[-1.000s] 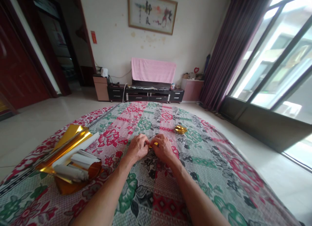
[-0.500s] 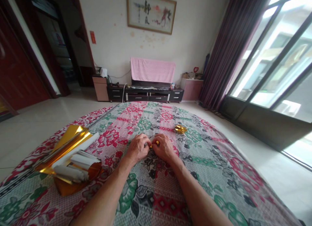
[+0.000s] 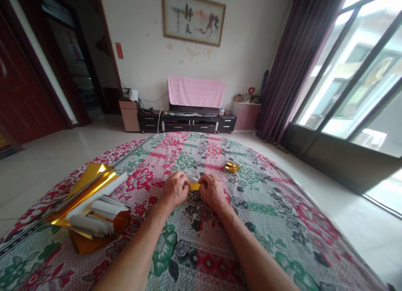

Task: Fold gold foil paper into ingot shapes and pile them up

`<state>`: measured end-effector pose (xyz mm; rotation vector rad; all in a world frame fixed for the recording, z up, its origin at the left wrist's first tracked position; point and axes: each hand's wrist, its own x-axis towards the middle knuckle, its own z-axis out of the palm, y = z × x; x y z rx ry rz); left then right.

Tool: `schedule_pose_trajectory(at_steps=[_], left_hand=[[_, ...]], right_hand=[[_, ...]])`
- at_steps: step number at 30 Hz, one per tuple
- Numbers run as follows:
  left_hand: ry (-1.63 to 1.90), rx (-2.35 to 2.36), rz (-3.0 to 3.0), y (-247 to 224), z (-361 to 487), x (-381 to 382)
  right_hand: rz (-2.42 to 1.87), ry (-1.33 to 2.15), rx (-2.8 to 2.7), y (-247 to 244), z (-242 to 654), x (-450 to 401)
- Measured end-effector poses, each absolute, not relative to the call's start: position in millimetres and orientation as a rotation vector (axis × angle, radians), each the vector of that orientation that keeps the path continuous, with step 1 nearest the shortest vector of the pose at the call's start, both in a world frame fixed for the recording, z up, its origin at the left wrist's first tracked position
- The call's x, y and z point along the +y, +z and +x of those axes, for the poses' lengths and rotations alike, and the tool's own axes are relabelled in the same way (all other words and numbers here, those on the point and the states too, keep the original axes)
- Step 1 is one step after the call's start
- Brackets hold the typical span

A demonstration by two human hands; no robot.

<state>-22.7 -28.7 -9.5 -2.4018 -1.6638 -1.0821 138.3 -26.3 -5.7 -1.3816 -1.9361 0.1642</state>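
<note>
Between my two hands, a small piece of gold foil paper [image 3: 195, 186] is stretched just above the patterned tablecloth. The fingers of my left hand [image 3: 175, 190] pinch its left end. Its right end is in the closed fingers of my right hand [image 3: 212, 190]. A bit of white shows behind the gold strip, partly hidden by the fingers. Beyond my right hand lies a folded gold foil piece [image 3: 232, 167] on the cloth.
To the left lie gold foil sheets [image 3: 91, 186] with white-backed silver rolls [image 3: 108, 207] on them. The floral tablecloth [image 3: 201, 249] covers the round table. Past its far edge stand a black low cabinet [image 3: 179, 126] and a pink cloth [image 3: 197, 91] over a screen.
My hands have moved slightly apart, and more of the gold foil paper now shows flat between my fingers. The pile at left and the folded gold piece stay put.
</note>
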Motion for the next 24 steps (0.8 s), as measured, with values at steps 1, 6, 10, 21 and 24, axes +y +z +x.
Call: schedule_pose_trajectory(at_steps=[1, 6, 10, 21, 24], left_hand=[[-1.085, -1.673, -2.38, -9.5, -23.2, -28.4], [-1.067, -1.699, -2.321, -7.7, -23.8, -29.4], [-0.997, -1.679, -2.399, -6.6, -22.2, -30.8], [-0.97, -1.713, -2.409, -9.2, -23.7, -29.0], [-0.97, -1.696, -2.401, -9.3, -23.5, -28.2]], right_hand=[[-1.382, 0.15, -1.951, -6.3, 138.1, -26.9], [-1.35, 0.11, -2.003, -7.4, 137.7, -28.3], [-1.298, 0.125, -2.069, -4.7, 137.4, -28.7], [-1.297, 0.208, -2.067, 1.3, 139.8, -31.6], [-1.255, 0.249, -2.055, 1.1, 141.5, -31.9]])
